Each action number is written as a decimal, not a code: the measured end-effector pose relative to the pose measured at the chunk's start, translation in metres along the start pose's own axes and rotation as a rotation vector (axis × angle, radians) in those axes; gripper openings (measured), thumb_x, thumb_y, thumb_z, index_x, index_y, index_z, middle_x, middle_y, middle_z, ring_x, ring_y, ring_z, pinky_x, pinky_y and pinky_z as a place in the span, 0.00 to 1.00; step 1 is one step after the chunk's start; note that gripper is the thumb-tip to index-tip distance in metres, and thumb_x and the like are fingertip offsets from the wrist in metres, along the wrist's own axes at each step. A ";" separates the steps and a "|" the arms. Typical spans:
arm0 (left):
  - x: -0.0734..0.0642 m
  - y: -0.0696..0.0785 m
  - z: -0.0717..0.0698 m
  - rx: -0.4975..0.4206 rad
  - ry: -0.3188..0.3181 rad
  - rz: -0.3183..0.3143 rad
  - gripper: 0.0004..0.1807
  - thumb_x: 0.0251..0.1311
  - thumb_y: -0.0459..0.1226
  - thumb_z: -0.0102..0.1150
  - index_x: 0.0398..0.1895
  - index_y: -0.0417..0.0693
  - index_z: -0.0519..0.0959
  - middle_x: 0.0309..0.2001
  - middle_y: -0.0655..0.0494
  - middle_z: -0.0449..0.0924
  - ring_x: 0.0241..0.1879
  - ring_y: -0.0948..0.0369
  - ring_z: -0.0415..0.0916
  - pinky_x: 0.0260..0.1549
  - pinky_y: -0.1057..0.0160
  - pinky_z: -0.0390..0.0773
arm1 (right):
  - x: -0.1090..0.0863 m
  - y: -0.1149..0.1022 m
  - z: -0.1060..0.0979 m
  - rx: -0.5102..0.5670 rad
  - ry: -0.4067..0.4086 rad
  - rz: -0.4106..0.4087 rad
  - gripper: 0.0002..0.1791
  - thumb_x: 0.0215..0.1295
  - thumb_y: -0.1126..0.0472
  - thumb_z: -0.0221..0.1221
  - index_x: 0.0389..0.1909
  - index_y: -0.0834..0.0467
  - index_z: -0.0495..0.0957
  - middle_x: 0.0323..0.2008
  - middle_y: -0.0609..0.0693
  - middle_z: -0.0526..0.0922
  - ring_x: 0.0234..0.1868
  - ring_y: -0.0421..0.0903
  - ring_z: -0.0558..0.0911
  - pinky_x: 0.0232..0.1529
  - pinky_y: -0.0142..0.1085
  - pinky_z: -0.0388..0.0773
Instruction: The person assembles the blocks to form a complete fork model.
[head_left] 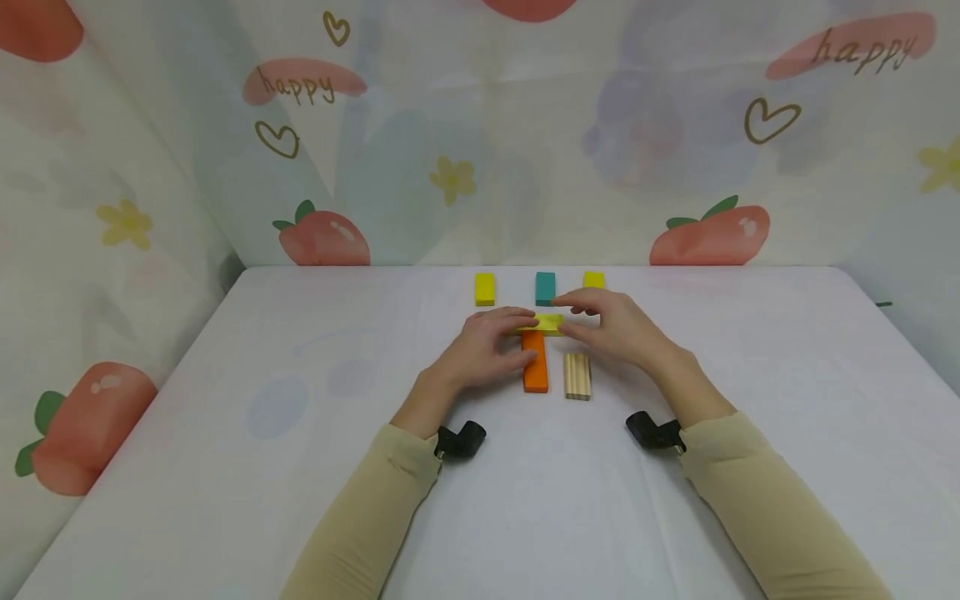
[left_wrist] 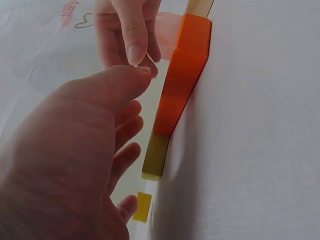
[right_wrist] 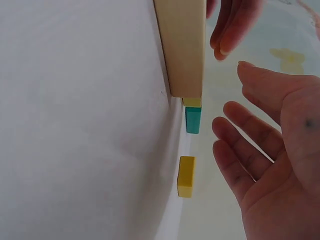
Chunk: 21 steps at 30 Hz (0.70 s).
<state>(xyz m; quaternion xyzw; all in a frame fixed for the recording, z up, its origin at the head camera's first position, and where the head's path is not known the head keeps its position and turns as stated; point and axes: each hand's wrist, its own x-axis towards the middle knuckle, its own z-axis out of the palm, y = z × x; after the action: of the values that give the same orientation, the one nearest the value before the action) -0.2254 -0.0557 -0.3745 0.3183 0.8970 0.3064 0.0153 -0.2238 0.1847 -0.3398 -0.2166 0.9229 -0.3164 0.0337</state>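
Note:
An orange block (head_left: 536,375) lies lengthwise on the table, its far end against a yellow block (head_left: 551,324) set crosswise. My left hand (head_left: 487,348) is over the left side of these two, fingers loosely bent; in the left wrist view nothing is between its thumb and fingers. From the right, my right hand (head_left: 618,327) reaches over beside the crosswise yellow block, and the right wrist view shows its spread fingers holding nothing. Both hands appear apart from the blocks. Nearer me, right of the orange block, lies a grooved-looking natural wood piece (head_left: 577,377), possibly several sticks together.
Along the table's back stand a yellow block (head_left: 485,289), a teal block (head_left: 545,287) and another yellow block (head_left: 594,279), partly behind my right hand. A patterned cloth (head_left: 510,192) rises behind the white tabletop (head_left: 225,500). Black wrist cameras (head_left: 462,440) jut from both sleeves.

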 end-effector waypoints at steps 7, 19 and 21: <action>-0.001 -0.001 0.000 -0.021 -0.007 -0.008 0.25 0.66 0.44 0.65 0.65 0.49 0.78 0.68 0.58 0.72 0.70 0.59 0.62 0.73 0.55 0.50 | -0.009 -0.001 -0.003 -0.011 -0.008 -0.042 0.23 0.70 0.59 0.63 0.64 0.60 0.77 0.60 0.57 0.79 0.57 0.58 0.76 0.60 0.58 0.72; 0.000 -0.004 0.001 -0.049 -0.008 0.023 0.25 0.64 0.43 0.66 0.63 0.48 0.79 0.66 0.58 0.75 0.69 0.59 0.64 0.72 0.55 0.55 | -0.027 -0.001 -0.006 -0.052 -0.019 -0.064 0.25 0.67 0.57 0.67 0.63 0.58 0.78 0.59 0.56 0.80 0.56 0.56 0.77 0.57 0.56 0.75; 0.000 -0.005 0.001 -0.049 -0.009 0.036 0.25 0.64 0.43 0.67 0.63 0.48 0.80 0.65 0.58 0.75 0.68 0.59 0.65 0.71 0.56 0.55 | -0.030 -0.002 -0.006 -0.062 -0.023 -0.064 0.25 0.66 0.57 0.68 0.63 0.58 0.78 0.59 0.56 0.80 0.56 0.55 0.78 0.57 0.56 0.75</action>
<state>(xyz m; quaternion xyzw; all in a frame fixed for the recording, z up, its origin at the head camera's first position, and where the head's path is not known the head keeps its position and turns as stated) -0.2278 -0.0579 -0.3783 0.3352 0.8833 0.3269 0.0214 -0.1971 0.1997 -0.3362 -0.2507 0.9244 -0.2862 0.0276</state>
